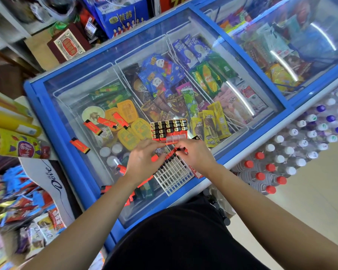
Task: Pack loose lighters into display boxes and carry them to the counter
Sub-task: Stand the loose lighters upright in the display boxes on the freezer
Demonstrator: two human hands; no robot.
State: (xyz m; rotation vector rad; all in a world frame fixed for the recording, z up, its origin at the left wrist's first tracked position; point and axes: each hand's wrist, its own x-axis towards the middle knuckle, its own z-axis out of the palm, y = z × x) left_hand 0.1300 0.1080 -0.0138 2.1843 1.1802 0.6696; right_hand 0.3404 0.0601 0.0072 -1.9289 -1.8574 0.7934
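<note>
Both hands meet over the near edge of the freezer lid [70,98], above a white grid tray [174,175] with one row of black-capped lighters seated. Right hand [196,155]: fingertips pinched on a red lighter [180,150] at the tray's far end; left hand [142,159]: fingers curled, closed around another red lighter [155,158]. Fuller display box [169,129] sits just beyond the hands on the lid; loose lighters [80,145] lie left of it.

Lighters [93,128] on freezer lid [70,98]
</note>
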